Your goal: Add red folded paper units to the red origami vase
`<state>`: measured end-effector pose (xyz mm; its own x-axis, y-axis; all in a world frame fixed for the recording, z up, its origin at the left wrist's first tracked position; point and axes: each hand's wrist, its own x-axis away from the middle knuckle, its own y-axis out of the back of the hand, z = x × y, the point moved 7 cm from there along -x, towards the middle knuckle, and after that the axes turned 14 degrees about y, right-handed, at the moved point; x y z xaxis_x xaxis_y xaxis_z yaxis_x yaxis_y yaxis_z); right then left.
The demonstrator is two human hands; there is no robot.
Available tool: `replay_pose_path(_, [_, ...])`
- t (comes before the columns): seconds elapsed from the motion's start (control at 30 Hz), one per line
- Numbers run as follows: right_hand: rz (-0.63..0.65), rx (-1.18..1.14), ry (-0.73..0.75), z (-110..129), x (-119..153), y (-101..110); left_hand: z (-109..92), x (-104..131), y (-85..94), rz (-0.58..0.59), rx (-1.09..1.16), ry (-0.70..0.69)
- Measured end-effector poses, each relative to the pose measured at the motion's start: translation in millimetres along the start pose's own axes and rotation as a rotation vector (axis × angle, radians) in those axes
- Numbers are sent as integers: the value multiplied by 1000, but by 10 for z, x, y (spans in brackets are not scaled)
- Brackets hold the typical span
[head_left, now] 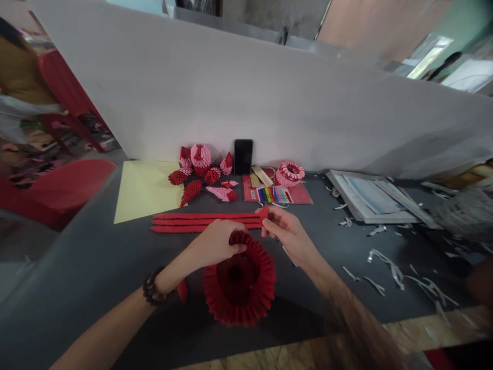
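A round, pleated red paper piece (265, 293) with a dark hollow centre stands near the table's front edge. My left hand (223, 241) is closed on its upper rim, thumb inside and fingers behind. Just behind it lie long red strips of folded paper (192, 222), side by side. At their right end my right hand (285, 228) pinches a small red paper piece (264, 212) between thumb and fingers. Another small red piece (183, 292) lies beside my left wrist, partly hidden.
Red and pink folded-paper shapes (201, 155), a yellow sheet (144, 187), a phone (243, 156) and a pink paper ring (290, 173) stand or lie at the back. White paper scraps (389, 264) and a stack of papers (373, 198) are on the right. A person (23, 72) is at far left.
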<state>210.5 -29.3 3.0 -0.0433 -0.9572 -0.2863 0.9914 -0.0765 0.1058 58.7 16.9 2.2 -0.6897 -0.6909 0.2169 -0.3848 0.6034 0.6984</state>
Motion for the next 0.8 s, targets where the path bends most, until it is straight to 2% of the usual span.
replay_pose_path(0.17, [10,-34,-59,-50,2,-64,58,21,69,-61,23,53])
replay_pose_path(0.33, [-96,-4,-16,-88,-11,-12,100,-3,41,-95,63,92])
replay_pose_path(0.43, [-95,17,-5,-105,-17,-3,92,7,71,-137,60,102])
replay_pose_path(0.7, [-56,51,-22,-129,-29,-10,126,-38,53,-70,115,153])
replay_pose_path(0.8, [-40,30,-2,-120,-52,-28,155,-59,4,-10,180,163])
